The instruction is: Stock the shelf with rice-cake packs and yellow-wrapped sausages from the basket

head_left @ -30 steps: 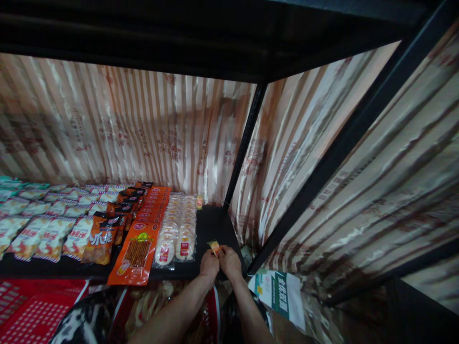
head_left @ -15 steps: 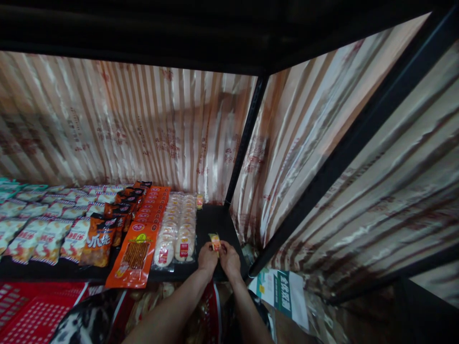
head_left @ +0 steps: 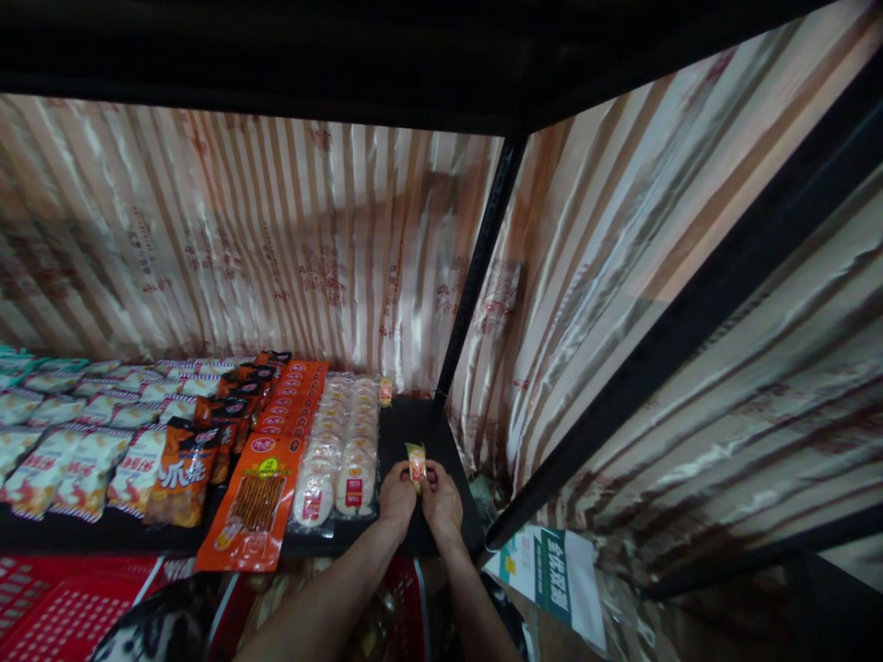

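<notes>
Both of my hands pinch one small yellow-and-orange snack packet [head_left: 416, 460] and hold it upright over the bare right end of the black shelf [head_left: 407, 425]. My left hand [head_left: 396, 497] grips its left side, my right hand [head_left: 441, 501] its right side. Just left of them lies a row of clear packs with white round cakes [head_left: 343, 437]. Another small yellow packet [head_left: 384, 391] lies at the back of the shelf, near the curtain.
Orange stick-snack packs [head_left: 254, 501], dark orange bags [head_left: 180, 473] and white-and-teal bags [head_left: 62, 432] lie in rows along the shelf to the left. A striped curtain [head_left: 276, 248] hangs behind, a black post [head_left: 475, 267] at the corner. A red crate [head_left: 48, 607] and a green-and-white box [head_left: 552, 575] sit below.
The packet has gone from tilted to upright in my fingers, and both hands have moved slightly farther onto the shelf.
</notes>
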### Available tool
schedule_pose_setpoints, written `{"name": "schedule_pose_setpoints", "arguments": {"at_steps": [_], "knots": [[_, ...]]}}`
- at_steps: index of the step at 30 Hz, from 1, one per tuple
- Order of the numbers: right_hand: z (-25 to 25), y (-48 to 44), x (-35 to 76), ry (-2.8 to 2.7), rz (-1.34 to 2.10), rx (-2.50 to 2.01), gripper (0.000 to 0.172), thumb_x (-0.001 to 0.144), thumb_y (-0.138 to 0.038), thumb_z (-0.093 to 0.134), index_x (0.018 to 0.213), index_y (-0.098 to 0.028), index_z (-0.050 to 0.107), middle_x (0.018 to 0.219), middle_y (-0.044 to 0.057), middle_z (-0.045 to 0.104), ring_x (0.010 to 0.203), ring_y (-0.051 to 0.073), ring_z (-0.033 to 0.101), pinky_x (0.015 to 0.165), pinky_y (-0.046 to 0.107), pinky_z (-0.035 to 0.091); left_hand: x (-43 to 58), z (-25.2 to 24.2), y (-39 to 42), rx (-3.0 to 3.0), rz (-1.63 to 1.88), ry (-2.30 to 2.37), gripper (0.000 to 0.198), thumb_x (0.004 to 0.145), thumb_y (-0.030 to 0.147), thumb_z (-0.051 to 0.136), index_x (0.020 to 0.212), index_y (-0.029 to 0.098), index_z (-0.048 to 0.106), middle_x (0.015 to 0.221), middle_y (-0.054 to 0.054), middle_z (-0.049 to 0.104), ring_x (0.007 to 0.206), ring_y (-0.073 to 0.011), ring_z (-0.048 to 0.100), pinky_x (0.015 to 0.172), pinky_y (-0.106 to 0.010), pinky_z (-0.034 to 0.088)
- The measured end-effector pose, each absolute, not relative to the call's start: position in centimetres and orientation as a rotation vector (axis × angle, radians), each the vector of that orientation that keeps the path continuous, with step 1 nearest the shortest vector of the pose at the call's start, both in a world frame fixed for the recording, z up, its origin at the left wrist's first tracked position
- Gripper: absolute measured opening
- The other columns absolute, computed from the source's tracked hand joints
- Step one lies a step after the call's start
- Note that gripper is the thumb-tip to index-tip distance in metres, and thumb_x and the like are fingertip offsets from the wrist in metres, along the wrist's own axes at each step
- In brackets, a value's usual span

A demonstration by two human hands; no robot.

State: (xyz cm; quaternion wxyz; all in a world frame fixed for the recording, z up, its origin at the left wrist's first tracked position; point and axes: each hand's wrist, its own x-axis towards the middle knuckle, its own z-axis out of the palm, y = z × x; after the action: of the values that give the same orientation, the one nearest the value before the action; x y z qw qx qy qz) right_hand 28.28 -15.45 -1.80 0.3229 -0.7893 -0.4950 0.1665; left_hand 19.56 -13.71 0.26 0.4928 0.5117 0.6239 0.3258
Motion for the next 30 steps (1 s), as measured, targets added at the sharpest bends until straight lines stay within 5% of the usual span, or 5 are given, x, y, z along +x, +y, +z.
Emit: {"name": "schedule_pose_setpoints", "arguments": {"at_steps": [30], "knots": [[-1.2, -10.5, 27.2, -1.169, 0.432, -2.042, 0.04, 0.082, -0.018, 0.038, 0.117, -0.014, 0.056, 0.106, 0.012, 0.062, 0.093, 0.021, 0.061, 0.081, 0.027, 0.045, 21.0, 0.7, -7.4, 1.309, 0.779, 1.571, 0.03, 0.072, 0.011, 0.057, 0.1, 0.02, 0.064, 0.099, -0.005, 0.07, 0.093, -0.0163, 0.063, 0.081, -0.023, 0.045]]}}
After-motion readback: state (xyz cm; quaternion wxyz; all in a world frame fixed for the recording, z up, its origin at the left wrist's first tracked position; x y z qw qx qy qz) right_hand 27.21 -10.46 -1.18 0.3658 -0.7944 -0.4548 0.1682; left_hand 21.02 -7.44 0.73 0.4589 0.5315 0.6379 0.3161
